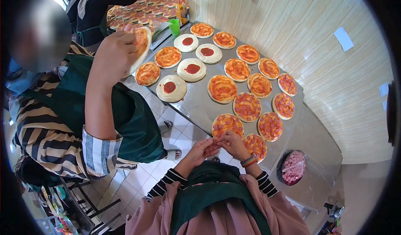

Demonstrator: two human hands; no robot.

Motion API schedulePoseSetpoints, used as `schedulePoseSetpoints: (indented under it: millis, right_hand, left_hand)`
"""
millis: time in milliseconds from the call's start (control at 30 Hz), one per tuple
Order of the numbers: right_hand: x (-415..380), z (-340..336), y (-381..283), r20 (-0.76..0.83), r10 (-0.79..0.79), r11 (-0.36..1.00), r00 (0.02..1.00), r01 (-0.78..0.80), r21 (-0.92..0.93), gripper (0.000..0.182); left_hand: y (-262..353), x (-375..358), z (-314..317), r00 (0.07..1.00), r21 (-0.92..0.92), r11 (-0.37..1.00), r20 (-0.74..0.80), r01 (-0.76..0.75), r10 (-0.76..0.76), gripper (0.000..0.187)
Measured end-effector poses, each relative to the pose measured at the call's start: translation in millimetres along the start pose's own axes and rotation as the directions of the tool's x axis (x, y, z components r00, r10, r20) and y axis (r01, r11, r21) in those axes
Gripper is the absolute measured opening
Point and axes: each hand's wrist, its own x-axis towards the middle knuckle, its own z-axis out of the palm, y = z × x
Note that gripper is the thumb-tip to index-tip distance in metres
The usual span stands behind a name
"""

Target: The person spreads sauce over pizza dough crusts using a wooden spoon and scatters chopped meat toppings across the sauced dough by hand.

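Note:
My left hand (202,148) and my right hand (232,145) meet at the near edge of the metal table, fingertips pinched together. Whatever is between them is too small to make out. Just beyond my fingers lies a pizza base with sauce and pink meat cubes (227,125). Another topped base (255,147) sits right beside my right hand. Further right on the table, a bowl of diced pink meat (294,167) is partly covered with clear plastic.
Several sauced bases and plain bases with a sauce spot cover the metal table (194,106). At left, a co-worker in a green apron (138,122) holds up a sauced base (140,47). A green cup (174,27) stands behind. Two people work at a farther table.

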Motion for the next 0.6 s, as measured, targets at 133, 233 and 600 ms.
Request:
schedulePoseSetpoints:
  millis: [133, 233, 600]
  right_hand:
    - [-2, 0, -8, 0.004, 0.054, 0.995, 0.999, -0.053, -0.089, 0.012]
    - [-6, 6, -1, -0.006, 0.084, 0.992, 0.996, -0.084, -0.091, 0.013]
    - [12, 5, 62, -0.294, 0.15, 0.907, 0.944, -0.25, -0.339, 0.018]
  left_hand:
    - [-5, -1, -6, 0.996, 0.145, 0.989, -0.084, 0.008, 0.005, 0.029]
    - [-7, -2, -6, 0.992, 0.155, 0.987, -0.126, 0.032, -0.012, 0.022]
    - [-11, -1, -26, 0.987, 0.012, 0.999, -0.156, -0.035, 0.037, 0.017]
